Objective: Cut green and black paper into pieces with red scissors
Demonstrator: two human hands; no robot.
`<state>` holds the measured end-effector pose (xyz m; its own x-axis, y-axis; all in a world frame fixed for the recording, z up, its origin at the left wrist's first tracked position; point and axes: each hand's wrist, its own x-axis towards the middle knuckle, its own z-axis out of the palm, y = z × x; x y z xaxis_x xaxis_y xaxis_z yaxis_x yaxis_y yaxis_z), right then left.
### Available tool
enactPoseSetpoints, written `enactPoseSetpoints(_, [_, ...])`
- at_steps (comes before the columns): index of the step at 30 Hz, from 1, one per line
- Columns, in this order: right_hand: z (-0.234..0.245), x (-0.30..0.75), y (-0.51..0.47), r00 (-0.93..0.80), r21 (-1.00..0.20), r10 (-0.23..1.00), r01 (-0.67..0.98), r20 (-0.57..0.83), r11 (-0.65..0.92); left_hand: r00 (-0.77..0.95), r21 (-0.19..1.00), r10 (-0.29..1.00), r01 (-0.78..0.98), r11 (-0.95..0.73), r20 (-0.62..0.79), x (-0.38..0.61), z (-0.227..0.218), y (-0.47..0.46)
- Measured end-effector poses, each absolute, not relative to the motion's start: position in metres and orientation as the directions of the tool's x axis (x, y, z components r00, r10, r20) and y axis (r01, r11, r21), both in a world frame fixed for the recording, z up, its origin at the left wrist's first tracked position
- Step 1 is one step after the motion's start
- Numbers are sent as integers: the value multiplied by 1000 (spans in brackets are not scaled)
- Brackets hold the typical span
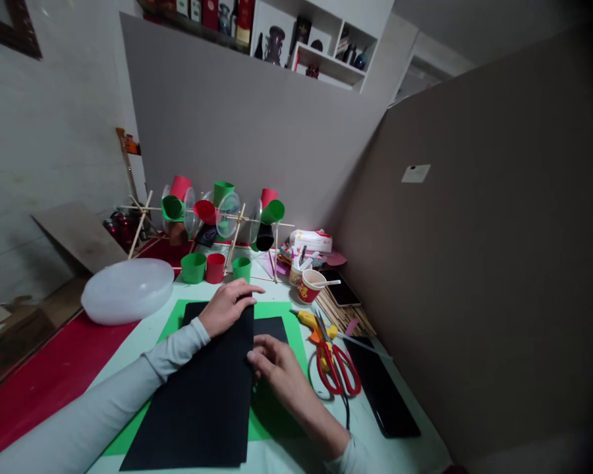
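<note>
A large sheet of black paper point(202, 401), apparently folded over, lies lengthwise in front of me, its right edge slightly raised. At its far right corner my left hand point(228, 307) has the paper edge between thumb and index finger. My right hand point(279, 368) pinches the same sheet's right edge nearer to me, with thumb and fingertips together. Under it is green paper point(299, 329), and another piece of black paper point(275, 326) shows between my hands.
Red-handled scissors point(338, 368) and a yellow glue gun point(309, 320) lie to the right, beside a black tablet-like slab point(385, 395). Behind stand a paper cup point(310, 289), small paper cylinders point(194, 268) and a stick frame point(237, 230) with clear discs. A translucent oval container point(128, 289) sits left.
</note>
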<state>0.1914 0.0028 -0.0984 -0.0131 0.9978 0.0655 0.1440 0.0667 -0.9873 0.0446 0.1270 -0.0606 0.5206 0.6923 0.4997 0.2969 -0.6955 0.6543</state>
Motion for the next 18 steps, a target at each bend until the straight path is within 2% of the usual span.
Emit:
enactPoseSetpoints(4, [-94, 189, 6, 3, -994, 998, 80, 68, 68, 444, 719, 749, 278, -636, 491, 38, -37, 125])
enactPoseSetpoints(8, [-80, 202, 12, 140, -991, 982, 59, 124, 116, 280, 804, 850, 294, -518, 445, 16, -26, 130])
enactPoseSetpoints(12, [-68, 218, 19, 309, -985, 935, 74, 172, 156, 99, 916, 942, 219, -336, 321, -10, -31, 127])
enactPoseSetpoints(15, [-68, 225, 23, 404, -982, 896, 99, 186, 159, 206, 990, 972, 58, -132, 118, -16, -43, 106])
enactPoseSetpoints(18, [-73, 226, 25, 435, -981, 880, 129, 188, 146, 331, 1000, 944, 11, 1, -5, -9, -53, 80])
